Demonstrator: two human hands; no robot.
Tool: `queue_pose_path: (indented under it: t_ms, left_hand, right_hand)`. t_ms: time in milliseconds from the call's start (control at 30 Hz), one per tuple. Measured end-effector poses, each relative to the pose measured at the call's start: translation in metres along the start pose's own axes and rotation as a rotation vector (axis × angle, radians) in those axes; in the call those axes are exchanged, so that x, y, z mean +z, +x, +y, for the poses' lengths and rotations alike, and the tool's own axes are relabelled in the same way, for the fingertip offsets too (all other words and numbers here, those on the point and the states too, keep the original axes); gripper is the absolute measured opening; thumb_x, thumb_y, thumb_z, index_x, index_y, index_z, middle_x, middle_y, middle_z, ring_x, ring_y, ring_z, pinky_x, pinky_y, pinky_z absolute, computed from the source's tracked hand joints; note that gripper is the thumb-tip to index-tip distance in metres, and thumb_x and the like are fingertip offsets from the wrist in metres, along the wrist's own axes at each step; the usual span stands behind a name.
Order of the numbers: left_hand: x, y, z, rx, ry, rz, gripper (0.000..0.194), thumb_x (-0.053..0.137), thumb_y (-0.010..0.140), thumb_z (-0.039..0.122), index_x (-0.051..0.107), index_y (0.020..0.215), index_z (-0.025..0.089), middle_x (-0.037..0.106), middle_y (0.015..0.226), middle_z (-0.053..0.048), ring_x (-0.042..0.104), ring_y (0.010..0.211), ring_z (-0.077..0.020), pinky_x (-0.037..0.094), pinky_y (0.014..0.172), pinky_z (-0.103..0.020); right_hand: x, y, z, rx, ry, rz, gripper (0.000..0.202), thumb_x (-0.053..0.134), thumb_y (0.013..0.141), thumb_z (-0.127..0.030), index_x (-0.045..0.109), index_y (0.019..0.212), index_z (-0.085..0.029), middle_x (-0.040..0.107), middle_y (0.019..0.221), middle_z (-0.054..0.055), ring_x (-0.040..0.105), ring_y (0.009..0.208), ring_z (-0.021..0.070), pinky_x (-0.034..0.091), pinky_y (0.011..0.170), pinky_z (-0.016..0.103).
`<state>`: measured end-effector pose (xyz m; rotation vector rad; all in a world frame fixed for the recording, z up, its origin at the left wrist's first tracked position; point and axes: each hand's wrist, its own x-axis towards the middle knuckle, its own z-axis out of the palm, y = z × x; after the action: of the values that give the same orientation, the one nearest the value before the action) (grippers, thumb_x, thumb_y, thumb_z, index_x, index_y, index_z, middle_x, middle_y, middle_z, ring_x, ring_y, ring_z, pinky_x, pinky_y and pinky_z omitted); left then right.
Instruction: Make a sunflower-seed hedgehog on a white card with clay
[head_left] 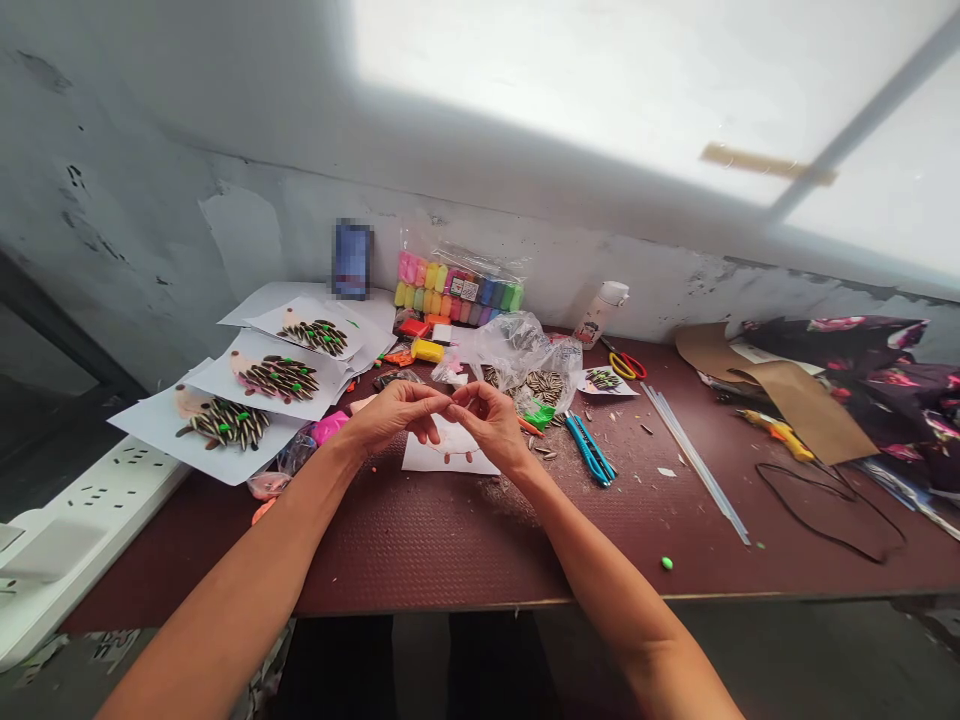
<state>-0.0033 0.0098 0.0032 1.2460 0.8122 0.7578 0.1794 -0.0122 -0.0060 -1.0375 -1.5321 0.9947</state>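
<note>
Holds left hand [401, 412] and right hand [491, 418] together just above sheet [421, 456], thumbs and fingers bent in a pinch, with fingertips meeting. Can't tell if anything small is clamped between them, too tiny to see. Has sheet flat on table [420, 560], partly hidden under both hands, with brown oval spots near its lower edge.

Right of sheet and a bit beyond: striped seeds [544, 388], partly in and under clear bag [510, 340], with green scrap [538, 416] on them. Right of sheet: blue tool [590, 448], small card [611, 386] with a seed pattern. Farther right: clear sticks [697, 465], then yellow glue gun [780, 435] with dark cord [832, 490]. Right and nearer than sheet: green ball [667, 563].

Beyond sheet: yellow block [427, 350], clay pack [459, 292] in many colors, standing by the wall. Beyond and right: bottle [601, 315], scissors [626, 365] with red and yellow handles.

Left of sheet: overlapping cards [330, 375] with seed-covered animal shapes and green dots; nearer sheet, pink lump [330, 428]. Far left of sheet: white power strip [94, 520].
</note>
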Motion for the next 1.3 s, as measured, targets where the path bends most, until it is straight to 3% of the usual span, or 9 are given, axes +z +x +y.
queue_pose_path:
  t_ms: [333, 500, 633, 767, 867, 1033, 1300]
  left_hand:
    - [0.005, -0.001, 0.001, 0.052, 0.009, 0.022, 0.048, 0.086, 0.064, 0.057, 0.076, 0.08, 0.013, 0.07, 0.061, -0.005, 0.064, 0.051, -0.0126, 0.051, 0.05, -0.022]
    - [0.007, -0.001, 0.004, 0.114, 0.058, 0.069, 0.043, 0.085, 0.067, 0.055, 0.072, 0.075, 0.014, 0.068, 0.061, -0.002, 0.063, 0.05, -0.0114, 0.049, 0.047, -0.02]
    - [0.007, -0.001, 0.005, 0.137, 0.087, 0.054, 0.047, 0.081, 0.07, 0.059, 0.067, 0.076, 0.015, 0.068, 0.067, -0.001, 0.064, 0.052, -0.0114, 0.05, 0.049, -0.022]
    - [0.005, 0.0, 0.004, 0.142, 0.092, 0.064, 0.05, 0.075, 0.074, 0.064, 0.057, 0.075, 0.017, 0.062, 0.066, 0.002, 0.063, 0.05, -0.0109, 0.048, 0.046, -0.021]
    - [0.003, 0.001, 0.003, 0.131, 0.06, 0.081, 0.054, 0.069, 0.077, 0.069, 0.049, 0.07, 0.019, 0.054, 0.058, 0.005, 0.058, 0.044, -0.0101, 0.043, 0.042, -0.021]
    - [-0.001, 0.003, 0.003, 0.144, 0.046, 0.122, 0.058, 0.07, 0.076, 0.069, 0.045, 0.06, 0.019, 0.047, 0.054, 0.005, 0.054, 0.043, -0.0091, 0.04, 0.043, -0.022]
    - [-0.01, 0.002, 0.0, 0.164, 0.034, 0.271, 0.044, 0.083, 0.068, 0.056, 0.064, 0.075, 0.017, 0.069, 0.074, -0.002, 0.055, 0.048, -0.0071, 0.038, 0.046, -0.021]
  right_hand:
    - [-0.002, 0.0, 0.001, -0.055, -0.158, 0.048, 0.032, 0.077, 0.078, -0.048, 0.063, 0.084, -0.019, 0.058, 0.076, -0.002, 0.041, 0.062, 0.0094, 0.035, 0.057, 0.024]
    - [-0.005, 0.004, 0.0, 0.161, 0.074, -0.09, 0.04, 0.081, 0.071, -0.053, 0.063, 0.082, -0.019, 0.059, 0.072, -0.003, 0.045, 0.059, 0.0086, 0.035, 0.053, 0.022]
    - [-0.007, 0.006, -0.004, 0.284, 0.245, -0.204, 0.037, 0.081, 0.07, -0.048, 0.066, 0.086, -0.018, 0.063, 0.074, -0.002, 0.042, 0.053, 0.006, 0.032, 0.048, 0.021]
    - [-0.009, 0.006, -0.004, 0.286, 0.372, -0.121, 0.03, 0.079, 0.069, -0.037, 0.067, 0.091, -0.021, 0.059, 0.068, -0.005, 0.042, 0.051, 0.0054, 0.032, 0.048, 0.02]
    - [-0.01, 0.008, -0.003, 0.255, 0.4, -0.033, 0.016, 0.073, 0.07, -0.031, 0.065, 0.079, -0.02, 0.052, 0.058, -0.008, 0.04, 0.048, 0.0048, 0.032, 0.048, 0.02]
    - [-0.01, 0.01, -0.002, 0.247, 0.374, -0.032, 0.022, 0.075, 0.068, -0.036, 0.068, 0.08, -0.019, 0.064, 0.07, -0.004, 0.041, 0.046, 0.0035, 0.031, 0.046, 0.02]
    - [-0.009, 0.011, -0.001, 0.253, 0.308, -0.006, 0.036, 0.082, 0.063, -0.047, 0.069, 0.078, -0.018, 0.067, 0.067, -0.002, 0.04, 0.044, 0.0039, 0.03, 0.042, 0.02]
